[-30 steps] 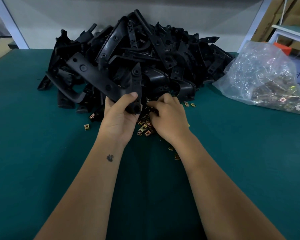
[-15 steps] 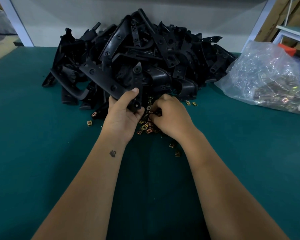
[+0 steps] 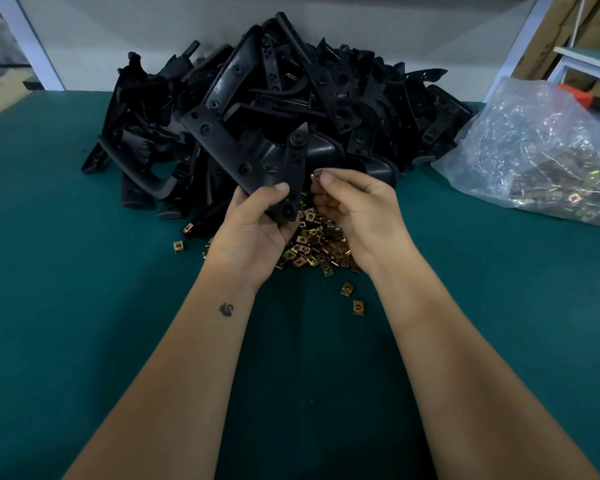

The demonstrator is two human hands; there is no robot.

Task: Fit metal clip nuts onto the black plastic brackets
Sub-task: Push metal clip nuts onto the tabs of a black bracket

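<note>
head view, plastic bag (image 3: 541, 147) holding clip nuts, left hand (image 3: 253, 230) grip clasping bracket (image 3: 257, 157), right hand (image 3: 357, 213) pinching nut (image 3: 316, 176)

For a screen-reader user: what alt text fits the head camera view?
A person's left hand grips a black bracket while the right hand pinches a metal clip nut beside it, above loose nuts on a green table. Behind lie a bracket pile and a clear bag.
</note>
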